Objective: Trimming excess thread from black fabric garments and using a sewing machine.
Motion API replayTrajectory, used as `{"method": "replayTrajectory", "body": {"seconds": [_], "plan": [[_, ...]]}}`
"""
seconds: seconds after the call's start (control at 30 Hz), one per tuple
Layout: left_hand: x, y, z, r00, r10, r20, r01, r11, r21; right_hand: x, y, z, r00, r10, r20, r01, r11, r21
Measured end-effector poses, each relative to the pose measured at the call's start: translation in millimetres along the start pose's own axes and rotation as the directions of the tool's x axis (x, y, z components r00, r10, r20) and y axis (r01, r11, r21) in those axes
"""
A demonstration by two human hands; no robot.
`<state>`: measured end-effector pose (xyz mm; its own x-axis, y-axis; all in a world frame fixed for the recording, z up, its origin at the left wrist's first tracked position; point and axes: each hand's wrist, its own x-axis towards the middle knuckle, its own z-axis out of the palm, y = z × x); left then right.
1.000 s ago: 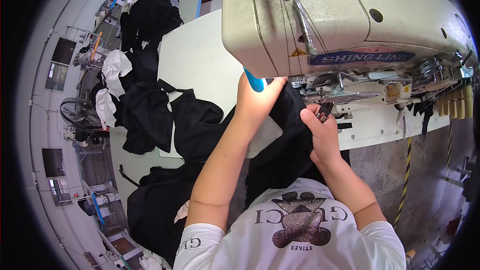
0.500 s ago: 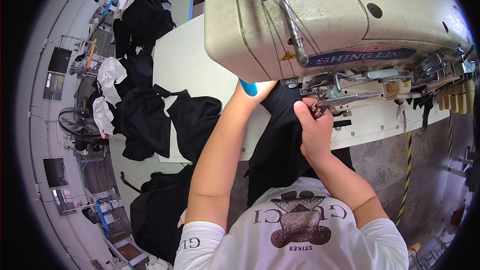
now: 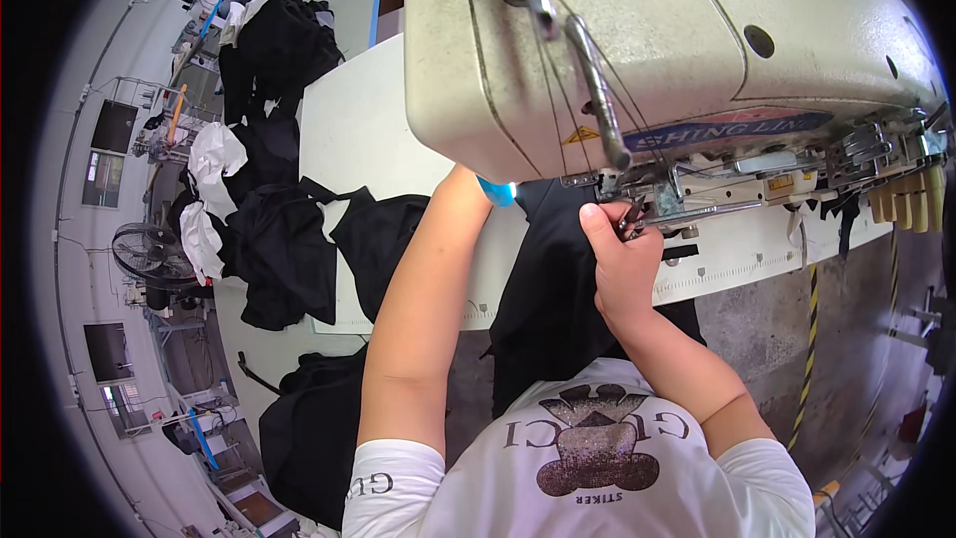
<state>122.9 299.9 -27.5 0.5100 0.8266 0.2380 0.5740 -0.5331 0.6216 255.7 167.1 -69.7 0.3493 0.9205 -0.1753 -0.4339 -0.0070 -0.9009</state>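
A length of black fabric [image 3: 543,279] runs from under the sewing machine [image 3: 558,70] down over the table edge to my lap. My right hand [image 3: 629,264] is closed at the fabric's right edge, thumb on top, just below the presser-foot area. Between its curled fingers shows a small dark metal tool [image 3: 629,227], possibly thread snips. My left hand [image 3: 466,189] reaches in under the machine head at the fabric's left side; its fingers are hidden there. Beside that wrist is a bright blue patch [image 3: 497,191].
Black cut pieces [image 3: 373,244] lie on the white table [image 3: 339,125] at left, with more black cloth [image 3: 314,428] heaped nearer me. White crumpled material [image 3: 214,159] and a fan [image 3: 149,254] stand farther left. A printed ruler strip [image 3: 737,267] follows the table's front edge.
My left forearm has shifted a little left and its hand sits farther under the machine head. My right hand keeps its grip in nearly the same place. The view has tilted slightly.
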Motion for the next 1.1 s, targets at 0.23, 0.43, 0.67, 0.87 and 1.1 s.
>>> {"method": "replayTrajectory", "body": {"seconds": [0.23, 0.43, 0.67, 0.87, 1.1], "plan": [[0, -6, 0, 1.000, -0.021, -0.021, 0.018, 0.993, -0.116, 0, -6, 7, 0.999, -0.034, -0.042, 0.033, 0.999, -0.014], [-11, -8, -1, 0.998, -0.045, -0.035, 0.036, 0.975, -0.220, 1, -9, 7, 0.998, -0.004, -0.060, 0.001, 0.998, -0.058], [-6, -14, 1, 0.997, -0.064, -0.040, 0.048, 0.943, -0.330, 1, -5, 8, 0.996, -0.076, -0.038, 0.072, 0.991, -0.109], [-6, -15, 6, 0.996, -0.082, -0.030, 0.062, 0.903, -0.426, 1, -4, 7, 0.994, -0.095, -0.057, 0.089, 0.991, -0.102], [-3, -18, 12, 0.992, -0.122, -0.022, 0.093, 0.845, -0.527, 1, -5, 7, 0.997, -0.063, -0.035, 0.059, 0.994, -0.094]]}}
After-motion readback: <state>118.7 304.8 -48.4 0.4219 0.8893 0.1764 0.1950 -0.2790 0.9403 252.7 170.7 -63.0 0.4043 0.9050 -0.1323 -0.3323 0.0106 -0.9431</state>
